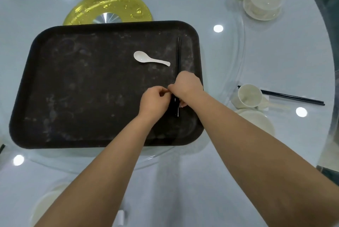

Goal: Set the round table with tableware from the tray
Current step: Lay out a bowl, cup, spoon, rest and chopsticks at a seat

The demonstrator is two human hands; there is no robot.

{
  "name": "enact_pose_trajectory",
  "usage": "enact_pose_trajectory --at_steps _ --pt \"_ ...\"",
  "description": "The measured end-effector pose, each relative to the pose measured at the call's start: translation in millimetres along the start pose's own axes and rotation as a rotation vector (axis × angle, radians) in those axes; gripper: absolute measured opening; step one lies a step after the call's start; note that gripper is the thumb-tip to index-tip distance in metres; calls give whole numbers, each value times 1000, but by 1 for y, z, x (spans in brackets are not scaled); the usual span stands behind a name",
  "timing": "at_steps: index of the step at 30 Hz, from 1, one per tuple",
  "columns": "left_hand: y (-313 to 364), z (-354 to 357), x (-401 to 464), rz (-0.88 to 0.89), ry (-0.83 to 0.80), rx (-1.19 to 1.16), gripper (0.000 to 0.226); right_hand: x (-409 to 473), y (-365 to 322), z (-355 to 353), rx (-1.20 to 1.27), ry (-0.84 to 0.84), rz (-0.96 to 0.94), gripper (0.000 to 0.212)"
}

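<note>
A dark rectangular tray lies on the glass turntable of the round table. On it rest a white soup spoon and a pair of black chopsticks along the tray's right side. My right hand is closed over the chopsticks' near part. My left hand pinches at the same chopsticks from the left, touching my right hand. The chopsticks' lower ends show below my hands.
A gold turntable hub sits behind the tray. Place settings stand at right: a cup with chopsticks and a plate, and a bowl on a saucer far right. A white plate lies near left.
</note>
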State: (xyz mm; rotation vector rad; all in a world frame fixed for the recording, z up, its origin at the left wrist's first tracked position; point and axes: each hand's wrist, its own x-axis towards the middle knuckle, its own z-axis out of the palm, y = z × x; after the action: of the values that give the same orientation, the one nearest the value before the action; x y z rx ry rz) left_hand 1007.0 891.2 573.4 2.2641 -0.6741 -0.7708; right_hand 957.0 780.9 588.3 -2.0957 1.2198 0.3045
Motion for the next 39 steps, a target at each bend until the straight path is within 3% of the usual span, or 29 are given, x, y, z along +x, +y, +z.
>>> enact_pose_trajectory --at_steps 3,6,11,17,21,26,30,39 --pt "3 -9 18 -10 120 4 19 2 -2 0 -194 43 -44 22" --pt "10 -16 40 45 226 88 25 6 1 -1 -233 8 -26 31" --pt "21 -19 73 24 108 218 45 13 11 1 -159 -21 22 39" --pt "16 -18 79 16 68 214 17 16 16 7 -127 27 42 47" --pt "18 -21 63 -35 130 74 7 12 20 8 -85 70 34 48" --pt "20 -36 15 -119 242 -259 23 -2 18 4 -18 57 -6 39" --pt "12 -48 -45 -131 205 -446 1 -32 15 6 99 70 -50 29" --pt "-41 -47 -197 -246 207 -693 10 -156 5 54 267 34 -233 9"
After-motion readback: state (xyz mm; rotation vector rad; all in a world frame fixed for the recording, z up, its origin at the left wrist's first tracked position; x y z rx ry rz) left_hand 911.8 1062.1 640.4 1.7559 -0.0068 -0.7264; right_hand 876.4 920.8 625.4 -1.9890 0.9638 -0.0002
